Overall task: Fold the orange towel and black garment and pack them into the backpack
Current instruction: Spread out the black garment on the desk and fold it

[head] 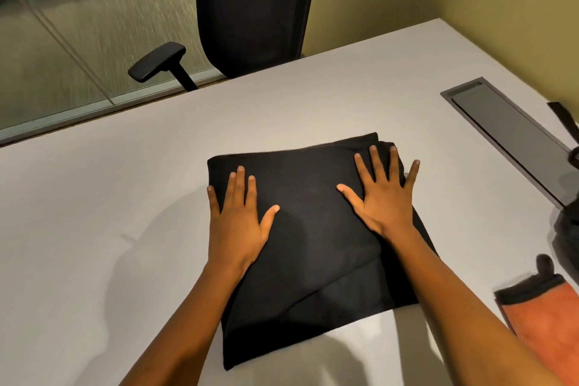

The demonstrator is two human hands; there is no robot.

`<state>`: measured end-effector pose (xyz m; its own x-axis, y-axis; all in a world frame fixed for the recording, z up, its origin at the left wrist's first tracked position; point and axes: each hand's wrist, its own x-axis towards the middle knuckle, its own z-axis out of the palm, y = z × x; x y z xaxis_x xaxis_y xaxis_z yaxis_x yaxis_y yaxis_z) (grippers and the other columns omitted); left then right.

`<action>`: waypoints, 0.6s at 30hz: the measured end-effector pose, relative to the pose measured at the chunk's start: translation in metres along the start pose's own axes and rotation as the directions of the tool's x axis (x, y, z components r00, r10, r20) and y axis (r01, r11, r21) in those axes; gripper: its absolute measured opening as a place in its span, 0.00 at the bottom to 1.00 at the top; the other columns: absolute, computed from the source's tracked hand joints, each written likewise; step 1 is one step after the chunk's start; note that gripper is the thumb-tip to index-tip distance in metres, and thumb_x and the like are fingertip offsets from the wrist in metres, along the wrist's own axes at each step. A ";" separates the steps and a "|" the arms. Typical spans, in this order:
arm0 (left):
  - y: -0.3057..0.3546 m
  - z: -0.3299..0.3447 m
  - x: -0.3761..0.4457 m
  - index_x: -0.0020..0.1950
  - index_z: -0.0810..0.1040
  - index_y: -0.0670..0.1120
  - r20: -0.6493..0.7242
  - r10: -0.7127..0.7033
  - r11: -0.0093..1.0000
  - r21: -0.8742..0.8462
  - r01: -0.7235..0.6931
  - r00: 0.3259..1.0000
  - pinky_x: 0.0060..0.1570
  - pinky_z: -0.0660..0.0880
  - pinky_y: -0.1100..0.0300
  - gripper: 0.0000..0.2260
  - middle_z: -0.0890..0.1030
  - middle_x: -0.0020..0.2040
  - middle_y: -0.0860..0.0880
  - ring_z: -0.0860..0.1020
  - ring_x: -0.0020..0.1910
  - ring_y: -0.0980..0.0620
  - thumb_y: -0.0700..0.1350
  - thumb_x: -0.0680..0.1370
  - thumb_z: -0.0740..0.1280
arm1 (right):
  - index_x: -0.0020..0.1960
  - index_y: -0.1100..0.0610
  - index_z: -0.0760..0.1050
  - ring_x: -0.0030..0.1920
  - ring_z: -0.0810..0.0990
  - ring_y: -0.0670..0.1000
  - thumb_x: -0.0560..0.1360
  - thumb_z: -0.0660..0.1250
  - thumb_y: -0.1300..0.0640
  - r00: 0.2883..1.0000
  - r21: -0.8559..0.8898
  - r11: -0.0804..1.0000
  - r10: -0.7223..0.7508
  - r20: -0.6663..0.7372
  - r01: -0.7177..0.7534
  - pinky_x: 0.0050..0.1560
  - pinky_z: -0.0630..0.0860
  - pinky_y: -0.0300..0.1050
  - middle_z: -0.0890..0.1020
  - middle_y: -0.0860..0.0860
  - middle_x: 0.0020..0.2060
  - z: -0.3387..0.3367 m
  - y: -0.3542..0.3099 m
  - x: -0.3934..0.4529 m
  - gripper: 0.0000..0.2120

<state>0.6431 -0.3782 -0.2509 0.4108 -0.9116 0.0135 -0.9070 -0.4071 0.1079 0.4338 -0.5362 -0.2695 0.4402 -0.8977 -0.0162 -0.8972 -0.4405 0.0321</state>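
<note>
Both hands, left hand (238, 222) and right hand (383, 197), press flat with spread fingers, gripping nothing; the black garment (313, 247) may slide, loosening its folds.

Head-worn view, downward, close over table (125, 197)

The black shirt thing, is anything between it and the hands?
No. Both hands lie flat right on the folded black cloth garment: the left hand near its left edge, the right hand near its far right corner, fingers spread. Nothing sits between them and the cloth.
</note>
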 end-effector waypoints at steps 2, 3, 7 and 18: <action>0.013 -0.004 -0.012 0.73 0.65 0.41 -0.041 0.072 0.996 0.064 -0.069 0.997 0.70 0.57 0.37 0.27 0.59 0.75 0.40 0.60 0.74 0.41 0.57 0.80 0.55 | 0.78 0.46 0.46 0.76 0.37 0.59 0.71 0.37 0.26 0.999 0.054 0.998 -0.044 -0.010 0.044 0.71 0.34 0.67 0.47 0.55 0.78 -0.009 -0.012 -0.010 0.41; 0.020 -0.003 -0.023 0.72 0.66 0.41 -0.047 0.090 0.994 0.070 -0.087 0.995 0.69 0.59 0.36 0.25 0.60 0.75 0.40 0.61 0.73 0.41 0.55 0.80 0.57 | 0.78 0.46 0.46 0.76 0.37 0.59 0.71 0.39 0.25 0.996 0.119 0.989 -0.090 -0.024 0.092 0.71 0.33 0.66 0.46 0.54 0.78 -0.012 -0.023 -0.020 0.41; 0.024 0.008 -0.084 0.77 0.56 0.48 0.009 0.050 0.999 -0.010 -0.050 0.999 0.71 0.49 0.38 0.32 0.54 0.78 0.45 0.50 0.77 0.44 0.65 0.78 0.47 | 0.77 0.43 0.47 0.77 0.40 0.58 0.71 0.41 0.24 0.975 0.123 0.967 -0.221 -0.029 0.223 0.71 0.39 0.70 0.49 0.52 0.78 -0.004 -0.052 -0.071 0.40; 0.007 0.020 -0.135 0.77 0.49 0.54 0.077 -0.018 0.993 -0.116 0.026 0.997 0.69 0.59 0.37 0.32 0.48 0.78 0.49 0.47 0.77 0.45 0.68 0.77 0.45 | 0.78 0.47 0.42 0.76 0.41 0.60 0.71 0.36 0.24 0.966 0.089 0.972 -0.229 0.124 0.219 0.69 0.42 0.73 0.46 0.55 0.77 0.002 -0.060 -0.088 0.42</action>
<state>0.5797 -0.2592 -0.2716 0.4183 -0.9060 -0.0646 -0.8789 -0.4217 0.2229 0.4490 -0.4303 -0.2720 0.6260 -0.7659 -0.1469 -0.7786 -0.6246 -0.0615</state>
